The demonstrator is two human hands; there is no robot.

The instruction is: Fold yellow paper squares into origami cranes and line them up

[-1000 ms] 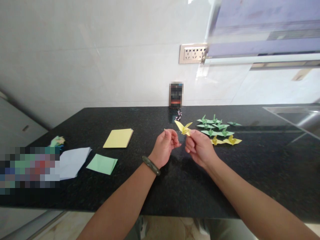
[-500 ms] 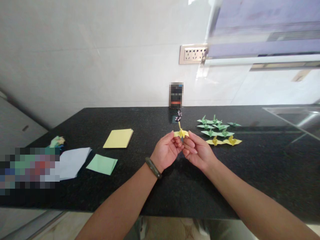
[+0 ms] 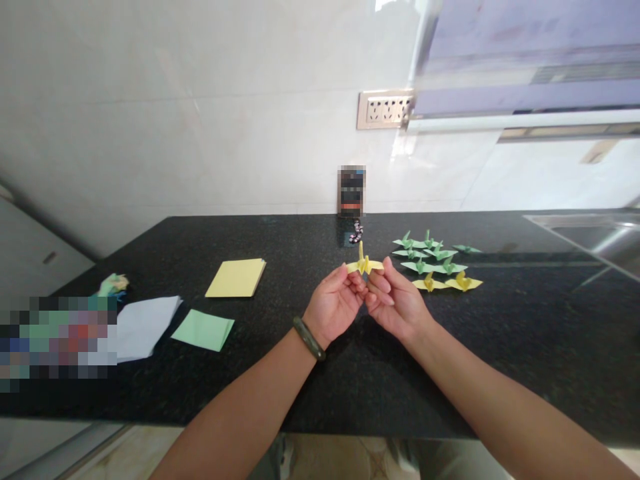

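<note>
A small yellow paper crane (image 3: pixel 365 266) is held up between my two hands above the dark counter. My left hand (image 3: pixel 334 301), with a dark bangle at the wrist, pinches one wing tip between thumb and fingers. The other wing tip sits in the pinch of my right hand (image 3: pixel 399 301). The crane's wings are spread sideways and a thin point stands up from its middle. To the right of my right hand stand two yellow paper cranes (image 3: pixel 465 282), with several green paper cranes (image 3: pixel 421 266) in rows behind them.
Left of my hands lie a yellow paper stack (image 3: pixel 236 278), green paper (image 3: pixel 203 330) and white paper (image 3: pixel 147 327). A blurred-out phone-like object (image 3: pixel 352 191) leans on the wall, its beaded strap (image 3: pixel 357 232) on the black counter (image 3: pixel 280 373). A sink (image 3: pixel 595 240) is at the right.
My right thumb and fingertips have shifted slightly right, and the crane's wings look spread a little wider. Both hands keep hold of it.
</note>
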